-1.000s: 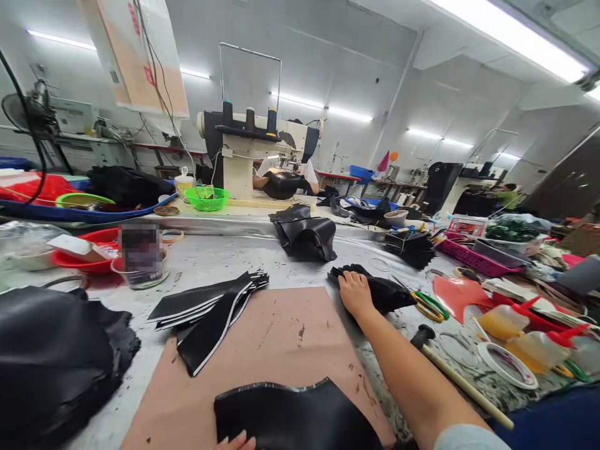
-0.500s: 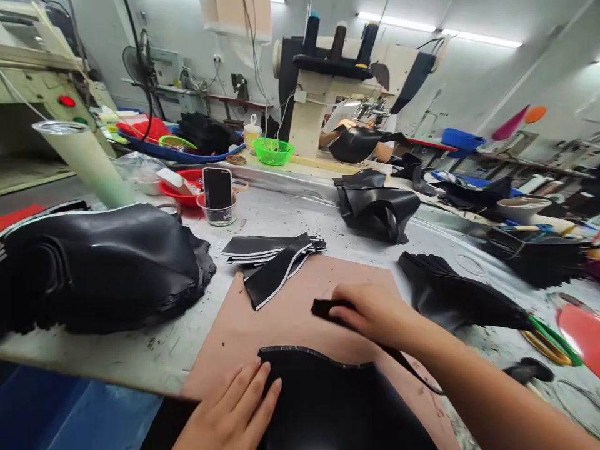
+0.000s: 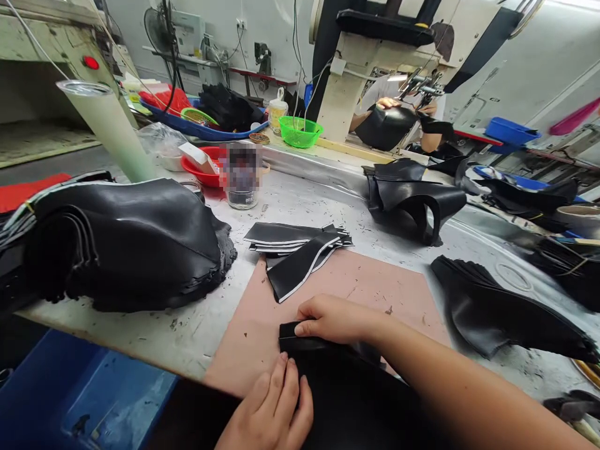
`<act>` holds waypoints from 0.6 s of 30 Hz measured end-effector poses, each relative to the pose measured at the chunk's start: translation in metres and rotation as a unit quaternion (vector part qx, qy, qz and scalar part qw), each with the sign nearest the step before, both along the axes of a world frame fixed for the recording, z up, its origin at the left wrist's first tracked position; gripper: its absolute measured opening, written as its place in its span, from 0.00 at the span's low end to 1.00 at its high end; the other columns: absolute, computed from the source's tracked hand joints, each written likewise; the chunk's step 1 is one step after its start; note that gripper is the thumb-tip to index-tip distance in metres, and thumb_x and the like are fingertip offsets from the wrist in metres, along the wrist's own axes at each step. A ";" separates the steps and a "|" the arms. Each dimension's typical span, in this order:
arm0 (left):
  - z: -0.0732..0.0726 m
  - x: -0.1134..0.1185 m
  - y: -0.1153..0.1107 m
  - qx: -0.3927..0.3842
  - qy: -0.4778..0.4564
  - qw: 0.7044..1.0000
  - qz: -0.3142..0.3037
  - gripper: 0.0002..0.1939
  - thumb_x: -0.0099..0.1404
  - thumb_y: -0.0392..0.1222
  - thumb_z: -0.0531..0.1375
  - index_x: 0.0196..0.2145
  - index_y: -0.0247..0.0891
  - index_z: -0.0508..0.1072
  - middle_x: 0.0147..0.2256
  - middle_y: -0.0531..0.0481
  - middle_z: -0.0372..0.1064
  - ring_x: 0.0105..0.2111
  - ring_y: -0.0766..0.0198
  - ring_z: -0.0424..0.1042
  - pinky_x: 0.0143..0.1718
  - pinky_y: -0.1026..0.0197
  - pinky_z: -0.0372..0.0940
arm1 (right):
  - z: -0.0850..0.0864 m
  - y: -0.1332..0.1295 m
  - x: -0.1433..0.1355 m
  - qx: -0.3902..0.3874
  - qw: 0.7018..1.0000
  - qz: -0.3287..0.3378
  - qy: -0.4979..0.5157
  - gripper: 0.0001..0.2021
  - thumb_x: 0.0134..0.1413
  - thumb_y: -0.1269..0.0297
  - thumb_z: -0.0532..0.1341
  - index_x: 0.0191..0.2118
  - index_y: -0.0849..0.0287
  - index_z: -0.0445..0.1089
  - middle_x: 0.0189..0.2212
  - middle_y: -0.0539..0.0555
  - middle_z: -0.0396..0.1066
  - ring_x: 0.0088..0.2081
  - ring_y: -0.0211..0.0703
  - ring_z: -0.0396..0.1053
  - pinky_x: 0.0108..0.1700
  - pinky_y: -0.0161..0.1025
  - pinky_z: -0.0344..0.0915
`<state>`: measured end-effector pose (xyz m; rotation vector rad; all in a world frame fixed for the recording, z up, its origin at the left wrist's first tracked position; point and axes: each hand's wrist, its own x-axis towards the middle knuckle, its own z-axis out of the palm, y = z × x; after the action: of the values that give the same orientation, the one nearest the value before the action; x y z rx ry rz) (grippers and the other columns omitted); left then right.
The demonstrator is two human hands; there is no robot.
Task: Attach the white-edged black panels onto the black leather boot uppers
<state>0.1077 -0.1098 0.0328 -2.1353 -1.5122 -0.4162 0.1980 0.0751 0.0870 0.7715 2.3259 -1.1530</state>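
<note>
A black leather piece (image 3: 347, 400) lies at the near edge of the pinkish board (image 3: 234, 337). Flat on its left corner rests my left hand (image 3: 274, 406), fingers stretched out. My right hand (image 3: 332, 319) pinches a narrow black strip (image 3: 287, 332) between thumb and fingers, along the far edge of the leather piece. The strip's left end sits just beyond my left fingertips; the rest of it is hidden under my right hand and forearm. Beyond the hands, several black strips with white edges (image 3: 300, 265) lie in a loose pile across the board's far edge.
A thick stack of black leather pieces (image 3: 135, 244) fills the left; more leather (image 3: 497, 306) lies at right. Behind stand a tilted pale tumbler (image 3: 105, 128), a red bowl (image 3: 206, 175) and a green basket (image 3: 300, 134). A co-worker's hand (image 3: 388, 102) shows at the sewing machine (image 3: 347, 75).
My right hand has brought the strip down and left onto the far edge of the leather piece. My left hand stays on the leather. The view has tilted down and shifted left.
</note>
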 end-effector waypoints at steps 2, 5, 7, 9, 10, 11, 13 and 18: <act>-0.003 0.002 -0.001 0.011 -0.006 1.000 0.006 0.18 0.66 0.33 0.42 0.39 0.36 0.72 0.38 0.43 0.75 0.42 0.57 0.70 0.46 0.57 0.54 | 0.003 -0.002 -0.002 0.003 1.000 0.002 -0.009 0.08 0.55 0.62 0.59 0.32 0.60 0.72 0.24 0.47 0.66 0.27 0.36 0.61 0.28 0.32 0.53; -0.008 0.004 -0.003 0.024 -0.015 1.000 0.010 0.18 0.66 0.31 0.43 0.38 0.35 0.73 0.38 0.43 0.75 0.42 0.57 0.70 0.46 0.56 0.54 | 0.006 -0.004 -0.005 0.013 1.000 0.005 -0.024 0.08 0.55 0.62 0.59 0.31 0.60 0.72 0.24 0.47 0.67 0.27 0.36 0.61 0.28 0.32 0.52; -0.010 0.004 -0.004 0.025 -0.022 0.999 0.013 0.19 0.66 0.31 0.43 0.38 0.35 0.73 0.39 0.44 0.75 0.43 0.57 0.70 0.46 0.56 0.54 | 0.007 -0.004 -0.007 0.022 0.999 0.006 -0.032 0.08 0.55 0.62 0.59 0.31 0.60 0.72 0.23 0.48 0.67 0.26 0.36 0.61 0.27 0.32 0.52; -0.011 0.004 -0.005 0.021 -0.033 0.999 0.016 0.18 0.66 0.32 0.43 0.39 0.36 0.73 0.40 0.44 0.75 0.43 0.57 0.69 0.46 0.56 0.54 | 0.007 -0.004 -0.008 0.027 0.999 0.008 -0.036 0.08 0.54 0.62 0.59 0.31 0.60 0.72 0.23 0.48 0.66 0.26 0.36 0.61 0.27 0.32 0.52; -0.011 0.003 -0.005 0.020 -0.040 0.999 0.017 0.18 0.66 0.32 0.44 0.39 0.36 0.73 0.40 0.45 0.75 0.43 0.57 0.69 0.46 0.56 0.54 | 0.007 -0.004 -0.008 0.028 0.999 0.009 -0.038 0.08 0.54 0.62 0.59 0.30 0.60 0.72 0.23 0.48 0.66 0.26 0.37 0.62 0.27 0.32 0.52; -0.011 0.002 -0.005 0.018 -0.044 0.999 0.018 0.18 0.67 0.33 0.44 0.40 0.37 0.73 0.40 0.45 0.75 0.43 0.57 0.69 0.46 0.56 0.54 | 0.008 -0.004 -0.008 0.029 0.999 0.010 -0.039 0.08 0.54 0.62 0.59 0.30 0.60 0.72 0.23 0.48 0.66 0.26 0.37 0.62 0.27 0.32 0.52; -0.009 0.000 -0.005 0.013 -0.051 0.998 0.017 0.18 0.67 0.34 0.44 0.40 0.38 0.73 0.41 0.46 0.75 0.43 0.57 0.68 0.45 0.56 0.54 | 0.008 -0.004 -0.008 0.028 0.999 0.008 -0.041 0.08 0.53 0.62 0.59 0.30 0.60 0.72 0.23 0.48 0.66 0.27 0.37 0.62 0.28 0.33 0.52; -0.005 -0.004 -0.003 -0.014 -0.050 0.999 0.000 0.17 0.66 0.37 0.45 0.40 0.40 0.74 0.41 0.48 0.74 0.49 0.54 0.64 0.48 0.56 0.52 | 0.005 -0.003 -0.008 0.007 0.999 -0.007 -0.034 0.07 0.52 0.63 0.60 0.28 0.60 0.69 0.21 0.47 0.63 0.26 0.37 0.60 0.28 0.34 0.51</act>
<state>0.1040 -0.1131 0.0277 -2.1655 -1.5805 -0.5119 0.1899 0.0724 0.0924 0.8218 2.2787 -1.0992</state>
